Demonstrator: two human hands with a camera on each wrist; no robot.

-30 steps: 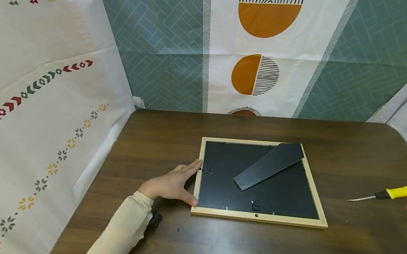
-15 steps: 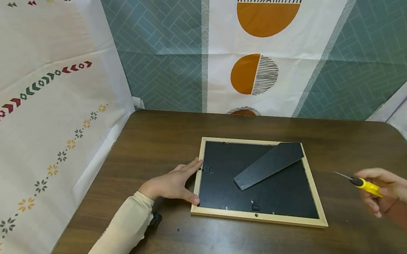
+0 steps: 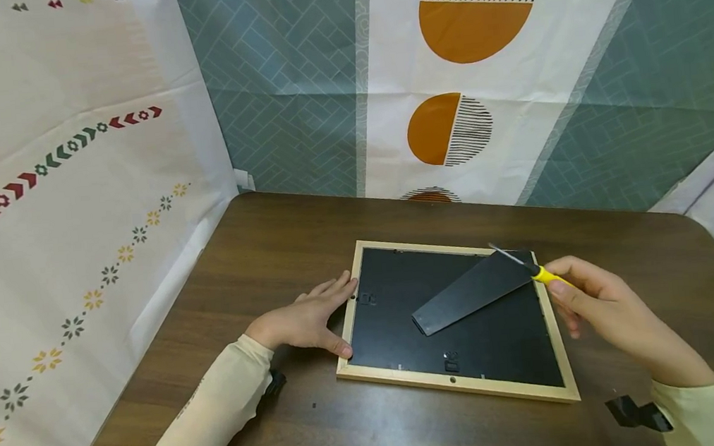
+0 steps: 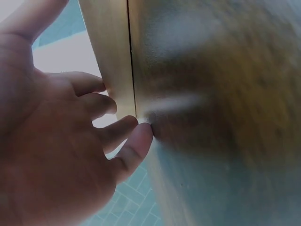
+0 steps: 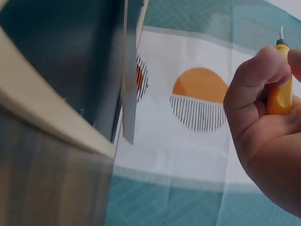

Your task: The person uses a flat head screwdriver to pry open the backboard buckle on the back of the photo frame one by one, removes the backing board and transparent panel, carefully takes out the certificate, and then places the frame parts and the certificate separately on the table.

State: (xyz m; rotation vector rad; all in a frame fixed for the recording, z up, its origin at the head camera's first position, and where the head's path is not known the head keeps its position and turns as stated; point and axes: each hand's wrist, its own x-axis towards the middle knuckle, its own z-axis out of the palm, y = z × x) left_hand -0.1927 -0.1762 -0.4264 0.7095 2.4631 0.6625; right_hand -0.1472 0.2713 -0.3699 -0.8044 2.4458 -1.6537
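A light wooden picture frame (image 3: 409, 377) lies face down, its black backing board (image 3: 391, 326) upward. A black easel stand (image 3: 459, 300) slants across the board, its wide end at the far right corner. My left hand (image 3: 302, 323) rests against the frame's left side, thumb near the front corner and fingers extended; in the left wrist view, fingertips meet the frame's wooden edge (image 4: 113, 47). My right hand (image 3: 606, 307) grips a yellow-handled screwdriver (image 3: 548, 277) over the frame's right side. Its metal tip points away to the left, overlapping the far edge by the stand.
Brown wood-grain table (image 3: 271, 259) under the frame. Patterned cloth (image 3: 284, 116) hangs at the back, and a white printed cloth (image 3: 80, 261) borders the left side. A tiny dark speck (image 3: 314, 405) lies in front of the frame, to its left.
My right hand has come in from the right edge with the screwdriver, moving left and away from me to the frame's far right corner. The left hand and the frame stay put.
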